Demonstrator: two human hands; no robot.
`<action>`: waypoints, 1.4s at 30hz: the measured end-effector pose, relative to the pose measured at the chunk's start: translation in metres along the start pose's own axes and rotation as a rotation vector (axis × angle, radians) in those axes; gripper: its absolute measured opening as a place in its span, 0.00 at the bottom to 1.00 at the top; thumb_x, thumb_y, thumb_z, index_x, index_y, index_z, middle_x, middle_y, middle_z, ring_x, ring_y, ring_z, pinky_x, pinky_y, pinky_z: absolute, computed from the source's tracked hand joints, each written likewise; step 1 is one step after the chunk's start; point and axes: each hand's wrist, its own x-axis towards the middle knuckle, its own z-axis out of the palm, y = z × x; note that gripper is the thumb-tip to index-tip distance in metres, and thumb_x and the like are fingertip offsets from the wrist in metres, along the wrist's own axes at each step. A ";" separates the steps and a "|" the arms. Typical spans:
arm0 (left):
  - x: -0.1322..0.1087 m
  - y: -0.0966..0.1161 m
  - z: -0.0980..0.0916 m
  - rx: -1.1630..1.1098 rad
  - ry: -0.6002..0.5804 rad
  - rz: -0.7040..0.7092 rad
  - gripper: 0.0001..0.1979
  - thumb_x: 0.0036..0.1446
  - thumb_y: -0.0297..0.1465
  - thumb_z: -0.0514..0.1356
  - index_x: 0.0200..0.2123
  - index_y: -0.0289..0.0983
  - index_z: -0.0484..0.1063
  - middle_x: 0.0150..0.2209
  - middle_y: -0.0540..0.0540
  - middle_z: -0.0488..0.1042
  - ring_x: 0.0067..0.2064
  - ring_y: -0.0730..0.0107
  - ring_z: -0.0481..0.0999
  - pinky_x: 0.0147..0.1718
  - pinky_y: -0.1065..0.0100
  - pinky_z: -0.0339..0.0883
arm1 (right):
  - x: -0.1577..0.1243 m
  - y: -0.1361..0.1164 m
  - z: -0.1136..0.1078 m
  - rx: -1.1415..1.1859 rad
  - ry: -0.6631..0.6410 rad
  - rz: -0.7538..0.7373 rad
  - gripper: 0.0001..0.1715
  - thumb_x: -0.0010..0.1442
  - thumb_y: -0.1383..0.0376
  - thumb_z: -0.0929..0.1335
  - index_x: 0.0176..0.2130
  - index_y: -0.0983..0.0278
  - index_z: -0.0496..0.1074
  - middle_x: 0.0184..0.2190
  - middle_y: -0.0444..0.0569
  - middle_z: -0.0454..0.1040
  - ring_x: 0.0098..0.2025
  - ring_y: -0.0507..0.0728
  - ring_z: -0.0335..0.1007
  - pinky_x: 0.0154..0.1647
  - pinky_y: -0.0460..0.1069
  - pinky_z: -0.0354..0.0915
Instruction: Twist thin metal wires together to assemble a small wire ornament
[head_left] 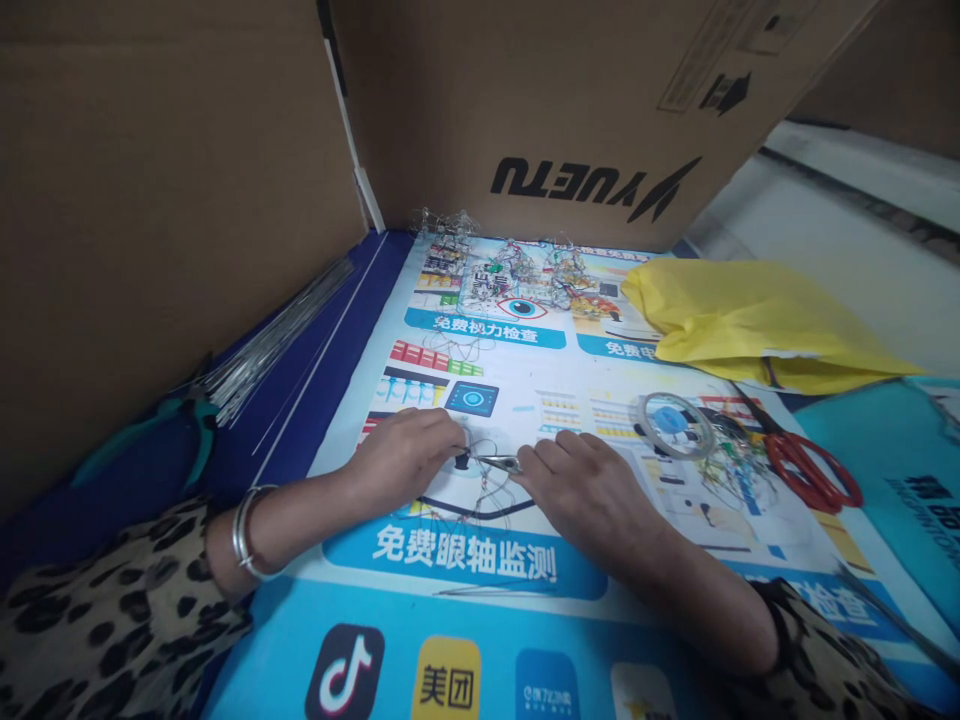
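Above the printed sheet, my left hand pinches a thin bent wire piece between thumb and fingertips. My right hand is wrapped round small needle-nose pliers, whose jaws point left at the wire near my left fingertips. Whether the jaws grip the wire is too small to tell. Loops of the wire piece hang below the jaws, over the sheet. A few straight wires lie just in front of my hands.
Cardboard walls the back and left. Wire tangles lie behind; straight wires and teal-handled pliers lie left. To the right are a tape roll, red-handled scissors and a yellow bag.
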 end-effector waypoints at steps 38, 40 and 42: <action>0.006 0.002 -0.002 0.141 -0.070 0.031 0.11 0.59 0.24 0.48 0.33 0.37 0.69 0.31 0.48 0.72 0.33 0.70 0.71 0.29 0.69 0.61 | 0.004 0.000 -0.006 -0.001 0.047 -0.004 0.07 0.60 0.68 0.64 0.29 0.64 0.66 0.25 0.46 0.68 0.29 0.55 0.57 0.29 0.50 0.44; 0.006 0.002 -0.001 0.142 -0.066 0.029 0.11 0.58 0.23 0.48 0.33 0.37 0.69 0.31 0.47 0.72 0.34 0.70 0.71 0.29 0.69 0.61 | 0.004 0.000 -0.005 0.000 0.049 -0.009 0.08 0.60 0.67 0.64 0.29 0.64 0.66 0.25 0.46 0.68 0.29 0.55 0.57 0.29 0.50 0.44; 0.005 0.001 -0.001 0.142 -0.067 0.034 0.11 0.58 0.23 0.48 0.34 0.37 0.69 0.31 0.47 0.72 0.34 0.70 0.71 0.30 0.68 0.62 | 0.004 0.000 -0.005 0.005 0.051 -0.008 0.08 0.61 0.67 0.63 0.29 0.64 0.66 0.25 0.46 0.68 0.29 0.55 0.57 0.29 0.50 0.45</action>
